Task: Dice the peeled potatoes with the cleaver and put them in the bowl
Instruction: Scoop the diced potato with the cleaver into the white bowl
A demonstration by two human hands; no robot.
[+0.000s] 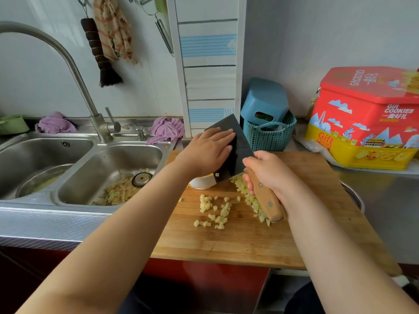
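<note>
Our right hand grips the tilted cleaver, our flat left hand presses its blade, the bowl sits directly beneath, and potato dice lie nearer us on the board.

Double steel sink at left with tall faucet behind it, peel scraps in the right basin, purple cloths on the back rim. Brush and striped rag hang on the wall. Teal basket holding a blue container at counter's back edge, red-yellow cookie tin at right
</note>
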